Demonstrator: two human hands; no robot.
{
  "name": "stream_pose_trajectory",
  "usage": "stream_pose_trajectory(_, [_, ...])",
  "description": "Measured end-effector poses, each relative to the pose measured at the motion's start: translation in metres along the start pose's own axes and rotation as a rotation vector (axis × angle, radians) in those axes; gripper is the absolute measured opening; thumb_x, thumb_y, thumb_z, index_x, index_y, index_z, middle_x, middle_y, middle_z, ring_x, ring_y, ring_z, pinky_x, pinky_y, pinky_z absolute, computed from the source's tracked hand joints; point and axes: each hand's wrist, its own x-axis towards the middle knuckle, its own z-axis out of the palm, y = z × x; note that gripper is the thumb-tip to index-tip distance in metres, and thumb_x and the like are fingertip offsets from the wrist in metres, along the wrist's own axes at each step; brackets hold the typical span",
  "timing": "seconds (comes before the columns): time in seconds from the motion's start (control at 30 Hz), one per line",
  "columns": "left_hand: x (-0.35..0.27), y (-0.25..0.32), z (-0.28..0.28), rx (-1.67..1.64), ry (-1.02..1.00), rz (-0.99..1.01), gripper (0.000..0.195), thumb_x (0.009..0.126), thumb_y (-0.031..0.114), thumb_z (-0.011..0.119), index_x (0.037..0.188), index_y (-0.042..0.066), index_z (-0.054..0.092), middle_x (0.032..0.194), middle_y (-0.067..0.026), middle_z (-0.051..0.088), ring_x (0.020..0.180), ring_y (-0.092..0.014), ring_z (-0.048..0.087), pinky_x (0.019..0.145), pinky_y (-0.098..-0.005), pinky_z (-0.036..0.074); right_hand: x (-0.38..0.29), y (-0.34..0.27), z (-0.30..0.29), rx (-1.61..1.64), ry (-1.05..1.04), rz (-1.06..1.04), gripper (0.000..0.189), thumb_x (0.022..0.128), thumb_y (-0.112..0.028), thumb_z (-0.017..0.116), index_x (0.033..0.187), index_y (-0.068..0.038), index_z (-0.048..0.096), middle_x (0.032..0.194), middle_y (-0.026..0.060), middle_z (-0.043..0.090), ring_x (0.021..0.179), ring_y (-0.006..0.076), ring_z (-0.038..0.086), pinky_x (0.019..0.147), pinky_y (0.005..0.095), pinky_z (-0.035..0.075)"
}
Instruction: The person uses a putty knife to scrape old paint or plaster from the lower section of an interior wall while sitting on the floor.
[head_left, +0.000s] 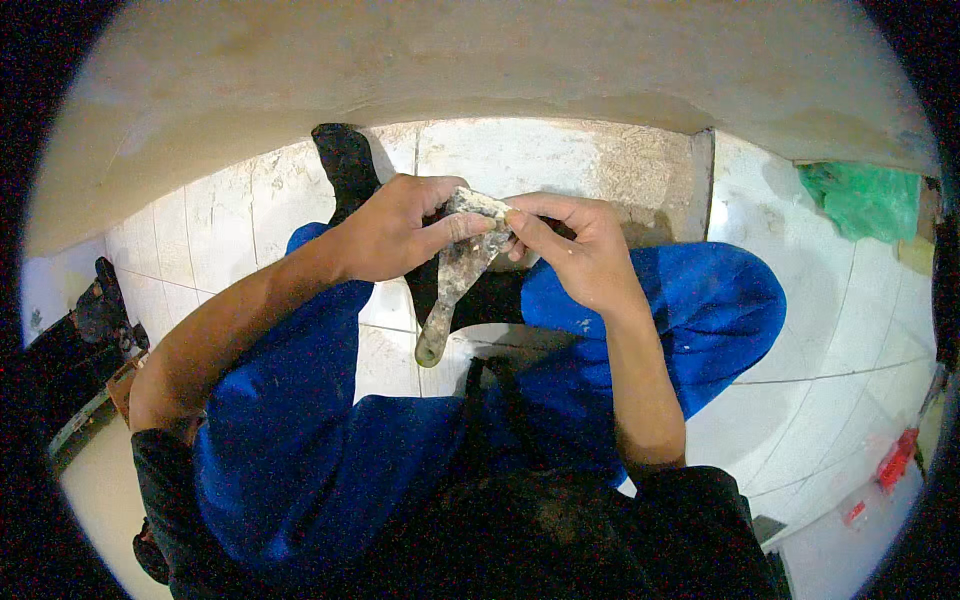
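Note:
A putty knife (465, 262) with a worn, stained blade is held over my lap, its handle pointing back towards me. My left hand (424, 225) grips the blade from the left, the thumb lying flat across its face. From the right, the thumb and fingertips of my right hand (574, 244) pinch the corner of the blade's wide edge. Pale, crusty material (484, 204) sits along that edge. The fingers of my left hand behind the blade are mostly hidden.
A plastered wall (480, 60) rises in front of me from a white tiled floor (787, 330). Bare, rough mortar (649, 169) shows beside the wall. A green plastic bag (862, 199) lies at the right, with a red object (896, 461) lower down. Dark items (105, 315) stand at the left.

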Motion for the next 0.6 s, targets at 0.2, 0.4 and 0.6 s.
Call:
stream_pose_trajectory(0.2, [0.0019, -0.0012, 0.0, -0.013, 0.003, -0.009, 0.027, 0.103, 0.024, 0.062, 0.108, -0.002, 0.066, 0.085, -0.0081, 0.069, 0.08, -0.012, 0.061, 0.073, -0.034, 0.053, 0.0008, 0.0031, 0.0, -0.019, -0.002, -0.022, 0.023, 0.099, -0.019, 0.066, 0.105, 0.001, 0.075, 0.081, 0.005, 0.073, 0.072, 0.0108, 0.065, 0.068, 0.0284, 0.053])
stream_pose_trajectory(0.4, [0.002, -0.0026, -0.0001, 0.024, -0.002, 0.008, 0.026, 0.103, 0.023, 0.061, 0.108, -0.002, 0.065, 0.087, -0.0098, 0.069, 0.081, -0.013, 0.061, 0.075, -0.0344, 0.052, 0.0004, 0.0062, 0.0012, -0.022, 0.024, -0.01, 0.024, 0.099, -0.02, 0.067, 0.105, 0.001, 0.075, 0.08, 0.0052, 0.073, 0.073, 0.011, 0.066, 0.068, 0.0287, 0.054])
stream_pose_trajectory(0.6, [0.0026, -0.0024, 0.0038, 0.005, -0.011, 0.01, 0.025, 0.103, 0.022, 0.06, 0.109, -0.002, 0.065, 0.087, -0.0095, 0.07, 0.081, -0.012, 0.061, 0.074, -0.0331, 0.052, -0.0003, 0.0075, 0.0011, -0.025, 0.019, -0.026, 0.025, 0.098, -0.02, 0.067, 0.104, 0.002, 0.075, 0.079, 0.0062, 0.074, 0.072, 0.0114, 0.067, 0.067, 0.029, 0.054])
